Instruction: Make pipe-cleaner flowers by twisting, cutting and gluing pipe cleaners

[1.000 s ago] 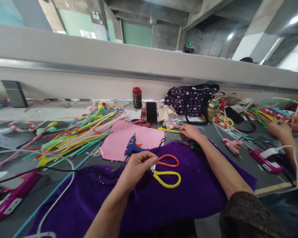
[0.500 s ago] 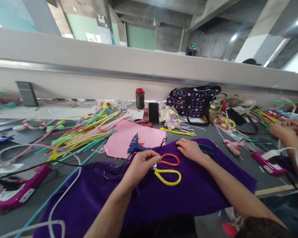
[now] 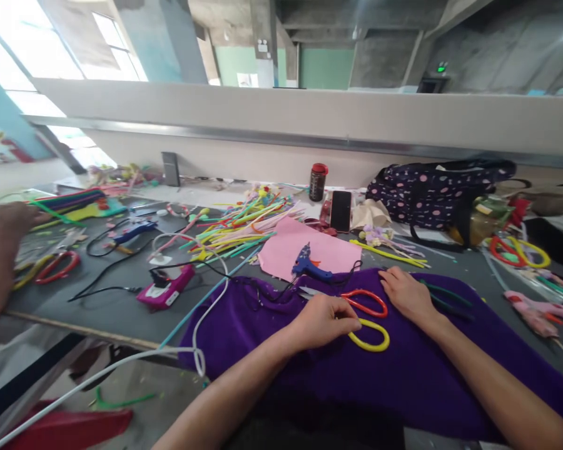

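Scissors with one red and one yellow handle (image 3: 374,338) lie on a purple cloth (image 3: 431,369). My left hand (image 3: 326,322) is over their middle, its thumb and fingers pressed together beside the yellow handle. Whether anything small is pinched there is hidden. My right hand (image 3: 406,292) rests on the cloth near its far edge, fingers stretched forward and lying down. Just right of it lies a tool with dark green handles (image 3: 448,297). A blue glue gun (image 3: 307,264) sits beyond my left hand, at the edge of a pink sheet (image 3: 286,244).
Colourful fuzzy stems (image 3: 244,226) are heaped behind. A red-lidded bottle (image 3: 318,182), phone (image 3: 340,211) and patterned bag (image 3: 431,194) stand along the back. Cables run from a magenta power strip (image 3: 166,287). Another person's hand (image 3: 4,237) is at far left; a pink glue gun (image 3: 537,315) lies right.
The view has swung left, bringing another person's arm in at the left. My left hand has shifted from the scissors' pivot toward the yellow handle, uncovering a blade. My right hand stays on the cloth.
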A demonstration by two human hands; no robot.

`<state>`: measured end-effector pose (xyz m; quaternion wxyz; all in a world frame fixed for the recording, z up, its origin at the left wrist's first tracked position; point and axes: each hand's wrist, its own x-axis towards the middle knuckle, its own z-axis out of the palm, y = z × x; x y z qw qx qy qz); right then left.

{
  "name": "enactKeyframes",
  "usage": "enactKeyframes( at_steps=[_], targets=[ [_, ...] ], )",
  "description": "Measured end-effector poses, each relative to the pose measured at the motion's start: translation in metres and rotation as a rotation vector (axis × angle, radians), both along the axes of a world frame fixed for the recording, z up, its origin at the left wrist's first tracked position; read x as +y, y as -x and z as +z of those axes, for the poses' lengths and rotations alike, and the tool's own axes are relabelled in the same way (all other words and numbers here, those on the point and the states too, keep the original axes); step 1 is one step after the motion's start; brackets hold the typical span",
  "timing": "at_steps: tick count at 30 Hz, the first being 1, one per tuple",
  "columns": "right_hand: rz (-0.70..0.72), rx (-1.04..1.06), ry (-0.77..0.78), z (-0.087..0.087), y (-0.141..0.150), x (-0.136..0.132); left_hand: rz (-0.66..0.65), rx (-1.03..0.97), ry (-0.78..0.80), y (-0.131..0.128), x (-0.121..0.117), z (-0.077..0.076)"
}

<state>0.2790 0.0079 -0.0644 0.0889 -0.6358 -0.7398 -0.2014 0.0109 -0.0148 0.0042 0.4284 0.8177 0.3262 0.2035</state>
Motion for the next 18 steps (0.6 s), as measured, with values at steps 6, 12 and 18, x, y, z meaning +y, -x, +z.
enactKeyframes(
  at_steps=[6,12,18],
  targets=[
    [0.036,0.027,-0.028,-0.007,-0.005,0.001,0.144,0.156,-0.360,0.055,-0.020,-0.003],
    [0.037,0.063,0.002,-0.007,-0.009,-0.001,0.405,0.338,-0.511,0.109,-0.024,-0.021],
    [0.071,0.063,0.044,0.031,0.033,-0.002,0.390,0.394,-0.544,0.113,-0.027,-0.033]
  ],
)
